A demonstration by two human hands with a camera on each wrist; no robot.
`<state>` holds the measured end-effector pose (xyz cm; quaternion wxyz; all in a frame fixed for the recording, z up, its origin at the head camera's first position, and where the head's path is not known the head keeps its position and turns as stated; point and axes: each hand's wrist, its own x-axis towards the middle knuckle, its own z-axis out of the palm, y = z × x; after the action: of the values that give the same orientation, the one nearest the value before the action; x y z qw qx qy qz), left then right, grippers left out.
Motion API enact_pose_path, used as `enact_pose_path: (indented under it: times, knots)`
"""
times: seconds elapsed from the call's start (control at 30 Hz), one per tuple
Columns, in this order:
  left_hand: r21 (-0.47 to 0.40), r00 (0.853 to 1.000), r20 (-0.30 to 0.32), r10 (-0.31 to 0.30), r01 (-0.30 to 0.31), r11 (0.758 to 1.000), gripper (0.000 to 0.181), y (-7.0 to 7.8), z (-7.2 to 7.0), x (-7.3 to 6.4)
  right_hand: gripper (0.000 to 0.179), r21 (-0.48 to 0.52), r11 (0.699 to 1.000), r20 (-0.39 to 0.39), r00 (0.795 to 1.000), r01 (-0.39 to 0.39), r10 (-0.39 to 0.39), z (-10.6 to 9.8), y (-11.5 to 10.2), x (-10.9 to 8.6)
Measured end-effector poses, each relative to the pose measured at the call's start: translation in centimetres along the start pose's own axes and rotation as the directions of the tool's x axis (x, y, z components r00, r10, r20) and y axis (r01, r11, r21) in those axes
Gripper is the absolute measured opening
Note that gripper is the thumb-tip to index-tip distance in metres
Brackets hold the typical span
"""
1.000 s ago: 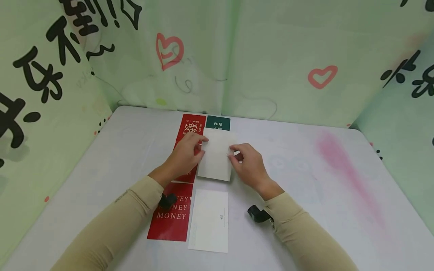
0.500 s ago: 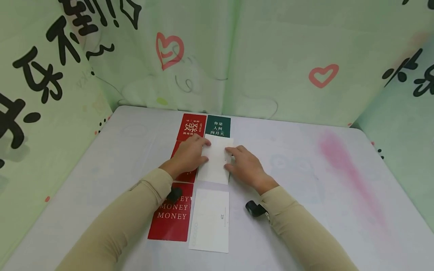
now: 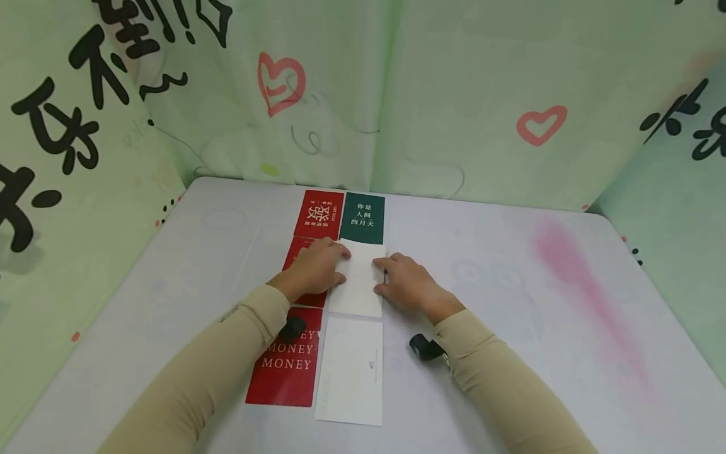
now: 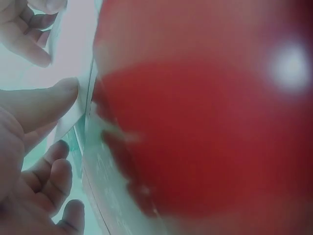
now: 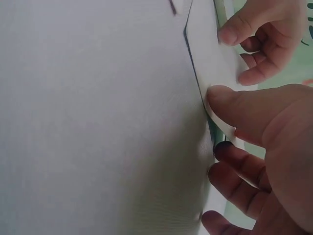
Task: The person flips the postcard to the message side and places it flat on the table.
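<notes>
A white postcard (image 3: 356,287) lies close over the table between my two hands, its blank-looking face up. My left hand (image 3: 316,268) holds its left edge, with thumb and index fingertip at the border. My right hand (image 3: 409,284) holds the right edge the same way. In the right wrist view, the right thumb (image 5: 230,105) lies on the card's edge, which bows slightly; the other fingers curl below. A green card (image 3: 364,217) with white characters sits directly behind the postcard, and a second white postcard (image 3: 350,372) lies in front of it.
Left of the white cards runs a column of red cards: one with a large character (image 3: 319,214), one partly covered by the left hand (image 3: 300,249), and a MONEY card (image 3: 283,381). They lie on a white table (image 3: 482,366) with green curtains (image 3: 454,94) around it.
Both hands have brought the white postcard down and toward the front, lowering it close to the table. The green card behind it has come fully into sight.
</notes>
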<state>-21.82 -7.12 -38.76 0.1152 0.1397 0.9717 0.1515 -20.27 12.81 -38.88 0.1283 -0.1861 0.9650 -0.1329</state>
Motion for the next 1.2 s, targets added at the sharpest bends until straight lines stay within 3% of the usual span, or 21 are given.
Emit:
enact_pose_path:
  times: [0.23,0.63,0.83,0.93,1.03,1.2]
  knots:
    - [0.006,1.000,0.012,-0.013,0.013,1.000,0.067,0.0,0.0,-0.3,0.059,-0.028,1.000,0.009,1.000,-0.010,0.010,-0.1,-0.1,-0.1]
    - [0.011,0.998,0.039,0.049,-0.050,0.999,0.067,-0.4,-0.4,0.1,0.056,-0.058,0.997,0.010,0.999,0.043,-0.042,-0.7,0.0,0.3]
    - [-0.044,0.994,-0.051,0.094,-0.096,0.994,0.060,-0.9,-2.5,2.8,0.054,0.039,0.998,-0.097,0.995,0.040,-0.036,-3.3,0.7,3.1]
    - [-0.052,0.994,-0.075,0.076,-0.080,0.995,0.062,-1.4,-3.2,4.7,0.058,0.006,1.000,-0.112,0.993,0.026,-0.025,-4.3,1.2,5.0]
    - [-0.055,0.996,-0.069,0.057,-0.061,0.997,0.063,-1.9,-3.4,6.5,0.060,-0.036,0.999,-0.098,0.995,-0.004,0.000,-4.5,1.8,6.5]
    - [-0.054,0.999,-0.008,0.034,-0.034,0.998,0.070,-2.6,-2.8,8.5,0.057,-0.112,0.994,-0.047,0.999,-0.010,0.005,-3.9,2.3,8.4]
